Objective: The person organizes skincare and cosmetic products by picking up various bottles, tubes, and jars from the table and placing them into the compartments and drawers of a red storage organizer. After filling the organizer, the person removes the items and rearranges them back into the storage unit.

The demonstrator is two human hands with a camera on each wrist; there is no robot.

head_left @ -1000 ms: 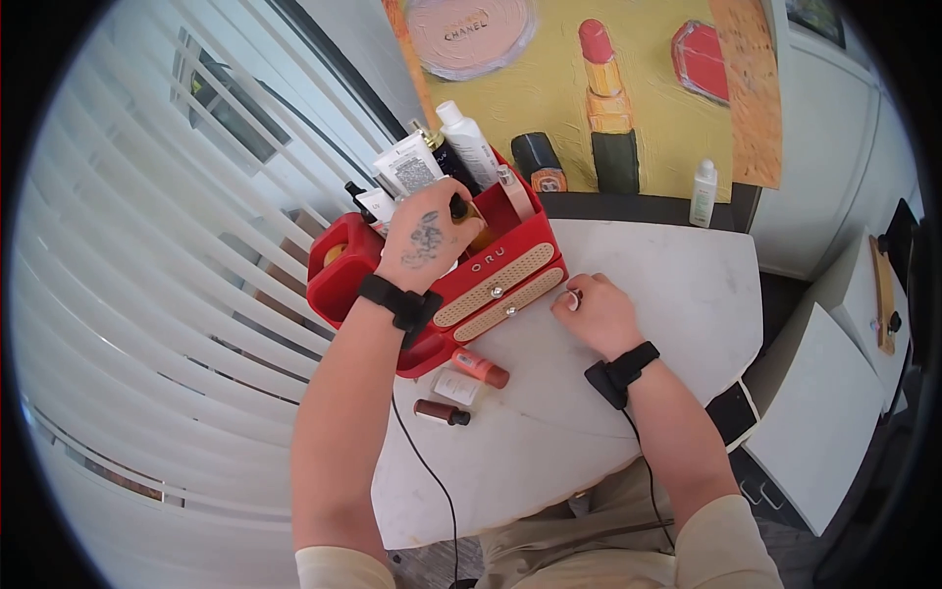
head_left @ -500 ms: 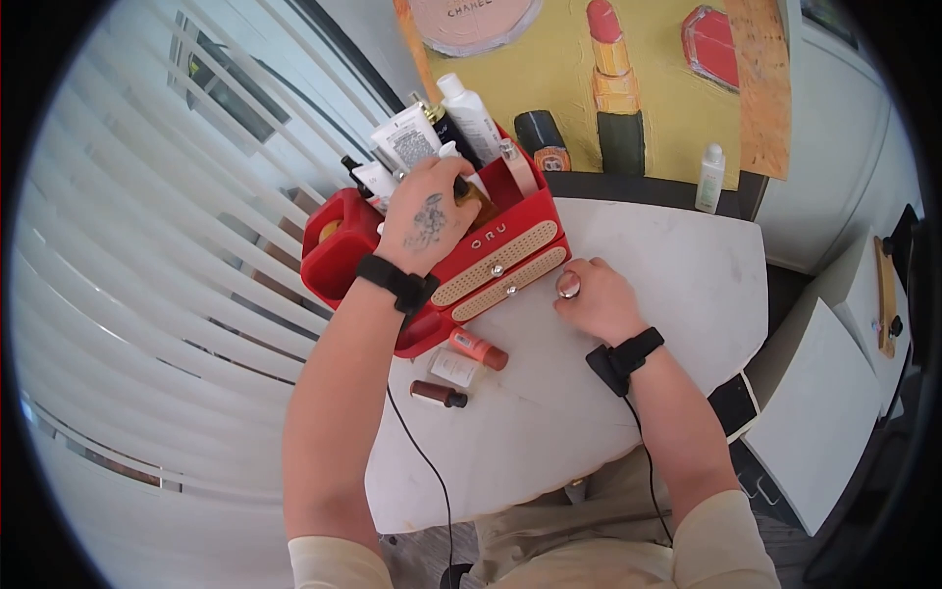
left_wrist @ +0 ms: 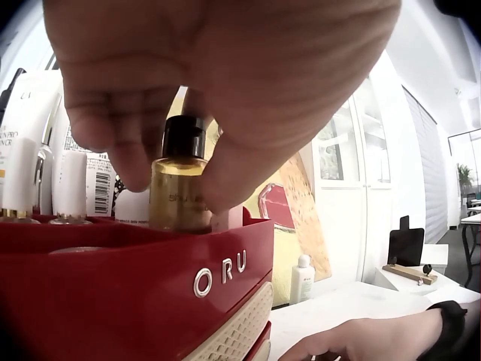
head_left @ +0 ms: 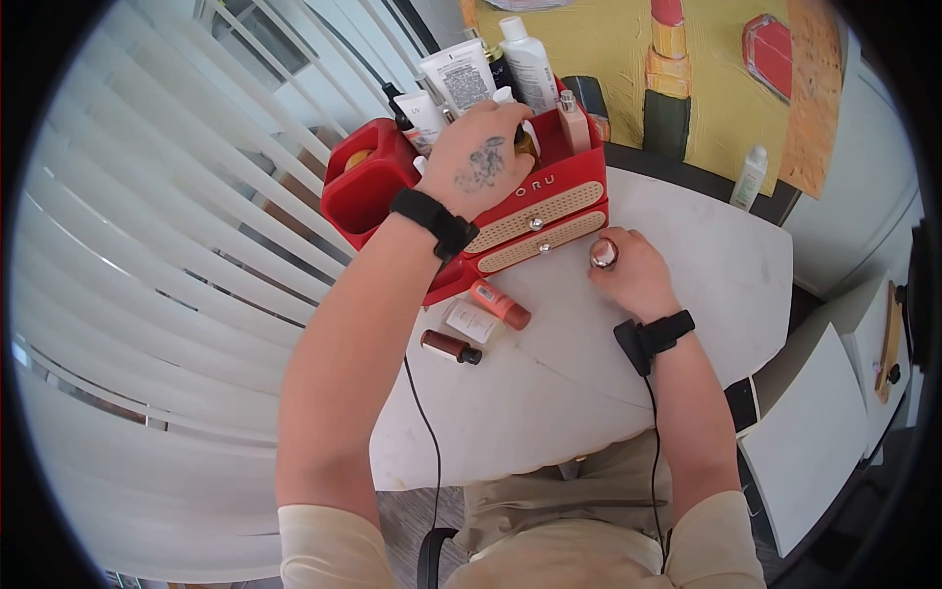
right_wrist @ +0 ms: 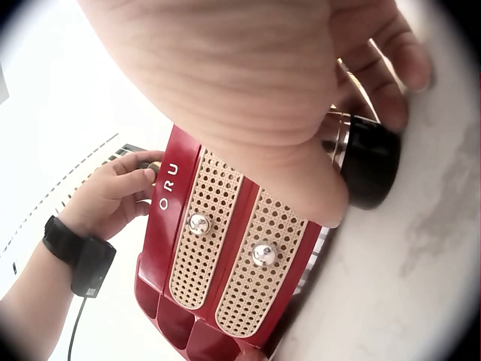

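My left hand (head_left: 481, 162) reaches over the red organizer (head_left: 586, 171) marked ORU. Its thumb and fingers pinch a small glass bottle (left_wrist: 179, 184) with a black cap and yellowish liquid, seen in the left wrist view behind the organizer's front wall. Beside the drawers, low over the white table, my right hand (head_left: 638, 275) grips a small round container (right_wrist: 372, 162). That container has a black end with a metallic band in the right wrist view; its shiny round end faces the head camera.
White tubes and bottles (head_left: 530, 64) stand in the organizer. An orange tube (head_left: 500, 303), a clear bottle (head_left: 471, 321) and a dark brown bottle (head_left: 450, 347) lie in front of it. A small white bottle (head_left: 750, 179) stands at the back right, near a painting (head_left: 721, 118).
The head view has shifted, so the organizer sits further right and higher. My left hand stays on the glass bottle. In my right hand the container has turned, its shiny end now facing upward.
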